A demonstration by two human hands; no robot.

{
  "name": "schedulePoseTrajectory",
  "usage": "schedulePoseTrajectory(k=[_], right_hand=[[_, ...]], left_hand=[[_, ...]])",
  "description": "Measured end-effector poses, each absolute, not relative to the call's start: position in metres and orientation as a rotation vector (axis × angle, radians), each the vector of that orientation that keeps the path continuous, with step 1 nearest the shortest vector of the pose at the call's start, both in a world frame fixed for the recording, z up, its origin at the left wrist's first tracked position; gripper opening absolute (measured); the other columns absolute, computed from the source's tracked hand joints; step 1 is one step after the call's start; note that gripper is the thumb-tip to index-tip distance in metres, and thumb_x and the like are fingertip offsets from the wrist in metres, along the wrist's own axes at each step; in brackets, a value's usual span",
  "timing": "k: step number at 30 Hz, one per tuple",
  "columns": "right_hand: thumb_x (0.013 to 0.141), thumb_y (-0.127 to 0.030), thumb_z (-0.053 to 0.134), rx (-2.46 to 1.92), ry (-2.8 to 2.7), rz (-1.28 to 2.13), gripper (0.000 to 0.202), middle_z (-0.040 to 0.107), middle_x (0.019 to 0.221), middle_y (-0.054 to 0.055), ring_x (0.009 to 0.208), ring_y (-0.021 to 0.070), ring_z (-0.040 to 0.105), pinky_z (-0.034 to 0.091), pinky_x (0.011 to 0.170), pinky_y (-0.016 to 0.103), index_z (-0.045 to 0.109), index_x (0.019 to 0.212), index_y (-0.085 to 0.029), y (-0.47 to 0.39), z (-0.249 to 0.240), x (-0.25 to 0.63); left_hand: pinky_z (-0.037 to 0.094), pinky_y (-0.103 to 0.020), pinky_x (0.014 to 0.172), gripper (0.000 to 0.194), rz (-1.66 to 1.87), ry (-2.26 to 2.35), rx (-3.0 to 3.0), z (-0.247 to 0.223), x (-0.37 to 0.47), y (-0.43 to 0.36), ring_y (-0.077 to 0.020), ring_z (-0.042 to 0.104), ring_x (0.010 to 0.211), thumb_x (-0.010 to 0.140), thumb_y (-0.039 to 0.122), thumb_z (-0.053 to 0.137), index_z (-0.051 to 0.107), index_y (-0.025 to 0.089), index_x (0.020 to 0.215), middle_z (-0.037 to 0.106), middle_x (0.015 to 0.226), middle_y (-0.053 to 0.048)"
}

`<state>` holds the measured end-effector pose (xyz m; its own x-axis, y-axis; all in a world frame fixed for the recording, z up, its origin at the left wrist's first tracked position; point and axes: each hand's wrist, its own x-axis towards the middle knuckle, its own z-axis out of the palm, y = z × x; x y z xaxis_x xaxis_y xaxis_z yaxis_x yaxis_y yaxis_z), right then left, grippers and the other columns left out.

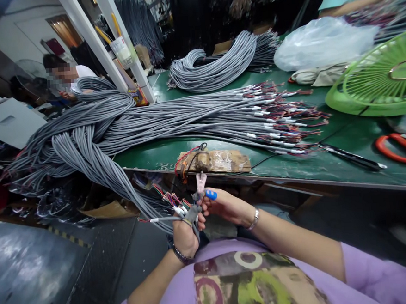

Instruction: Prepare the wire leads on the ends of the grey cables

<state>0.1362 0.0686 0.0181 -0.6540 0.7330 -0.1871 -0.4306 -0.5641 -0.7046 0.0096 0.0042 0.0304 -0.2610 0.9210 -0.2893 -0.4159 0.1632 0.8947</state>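
My left hand [185, 240] is closed around a bundle of grey cables [125, 192] below the bench edge; its thumb wears a grey cover. Stripped ends with thin coloured wires [169, 197] and white sleeves stick out above that hand. My right hand [226, 207], with a blue wrap [211, 194] on one finger, pinches close beside the left thumb. What lies between its fingertips is too small to make out. Just above the fingers is a pale pink forked piece [201, 181], in front of a wooden block [224, 161] fixed at the bench edge.
A long pile of grey cables [172, 117] covers much of the green bench [277, 170], near a coiled bundle [218, 67]. To the right lie tweezers [354, 156], orange-handled scissors [397, 150] and a green fan [375, 79]. Two other people work beyond the bench.
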Motion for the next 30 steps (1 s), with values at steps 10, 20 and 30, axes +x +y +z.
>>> schedulePoseTrajectory(k=[10, 20, 30], right_hand=[[0.077, -0.040, 0.066, -0.610, -1.131, 2.107, 0.027, 0.059, 0.047, -0.002, 0.044, 0.0151, 0.057, 0.041, 0.050, 0.027, 0.052, 0.072, -0.017, 0.056, 0.028, 0.133], [0.071, -0.046, 0.070, -0.743, -1.171, 1.943, 0.035, 0.058, 0.048, -0.002, 0.047, 0.0115, 0.052, 0.035, 0.051, 0.025, 0.051, 0.065, -0.017, 0.056, 0.028, 0.131], [0.075, -0.047, 0.067, -0.768, -0.612, 2.146, 0.032, 0.060, 0.068, 0.001, 0.056, 0.0091, 0.051, 0.044, 0.057, 0.024, 0.063, 0.076, -0.015, 0.076, 0.010, 0.133]], left_hand=[[0.036, -0.020, 0.040, 0.032, 1.283, 1.260, 0.824, 0.017, 0.009, -0.001, -0.0084, 0.049, 0.039, 0.070, 0.044, 0.070, 0.060, 0.014, 0.063, 0.059, 0.050, 0.000], [0.036, -0.019, 0.039, 0.029, 1.390, 1.217, 0.729, 0.023, 0.010, 0.004, -0.0076, 0.047, 0.037, 0.071, 0.039, 0.069, 0.057, 0.015, 0.059, 0.056, 0.046, 0.002], [0.034, -0.019, 0.038, 0.028, 1.434, 1.181, 0.624, 0.034, 0.009, 0.007, -0.0070, 0.047, 0.037, 0.068, 0.039, 0.068, 0.058, 0.014, 0.058, 0.057, 0.047, 0.001]])
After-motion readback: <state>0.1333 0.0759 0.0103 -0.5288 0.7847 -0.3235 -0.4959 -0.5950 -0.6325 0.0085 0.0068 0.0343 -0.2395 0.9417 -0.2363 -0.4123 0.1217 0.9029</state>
